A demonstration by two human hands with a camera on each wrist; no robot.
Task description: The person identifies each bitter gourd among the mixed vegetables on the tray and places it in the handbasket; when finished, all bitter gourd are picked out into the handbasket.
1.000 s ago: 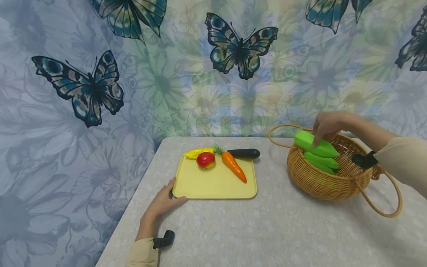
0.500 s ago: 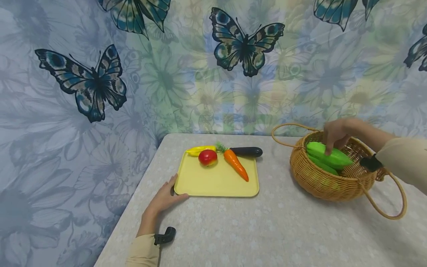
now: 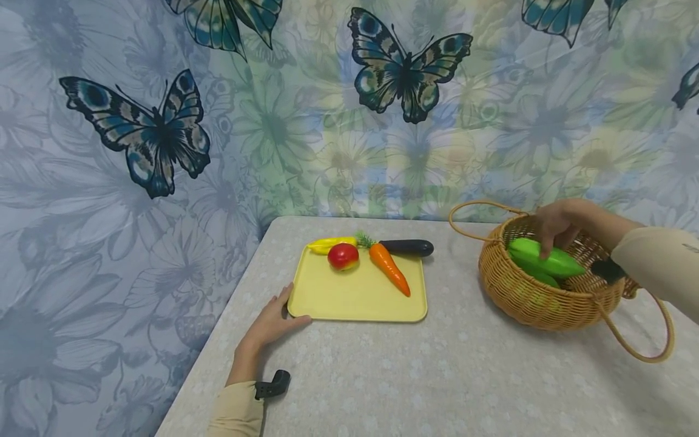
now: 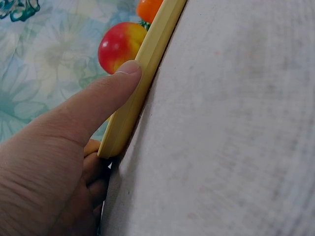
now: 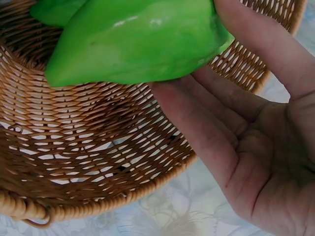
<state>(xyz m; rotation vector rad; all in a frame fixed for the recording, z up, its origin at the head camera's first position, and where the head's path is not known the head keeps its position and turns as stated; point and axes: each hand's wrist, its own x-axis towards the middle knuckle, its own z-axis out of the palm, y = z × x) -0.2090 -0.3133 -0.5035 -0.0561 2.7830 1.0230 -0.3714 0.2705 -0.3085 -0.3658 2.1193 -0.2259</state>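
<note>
The right hand (image 3: 557, 226) reached down into the wicker basket (image 3: 524, 300), and the big green vegetable (image 3: 546, 260) lay straight under it, pinched between the thumb and the fingers (image 5: 197, 113). From the wrist view the thumb ran over the top of the green vegetable (image 5: 138, 42) while the fingers came up beneath it, the palm turned open towards the camera. The vegetable sat slantwise inside the basket (image 5: 98, 147), its blunt end pointing away from the wrist, with a second green piece (image 3: 542, 278) lying just below it. The forearm came in from the right, angled downward over the basket's far rim, a pale sleeve (image 3: 658, 267) covering it up to the wrist.

Well away from that grasp, the left hand (image 3: 271, 326) rested flat on the table (image 3: 437, 376). Its thumb (image 4: 103, 96) lay straight along the near edge of the yellow tray (image 4: 142, 78), touching it, the other fingers tucked loosely against the corner; it gripped nothing. Beyond the thumb, on the tray (image 3: 355, 303), sat a red apple (image 3: 343, 256), an orange carrot (image 3: 389, 269), a yellow piece (image 3: 327, 244) and a dark aubergine (image 3: 406, 247) at the far edge.
</note>
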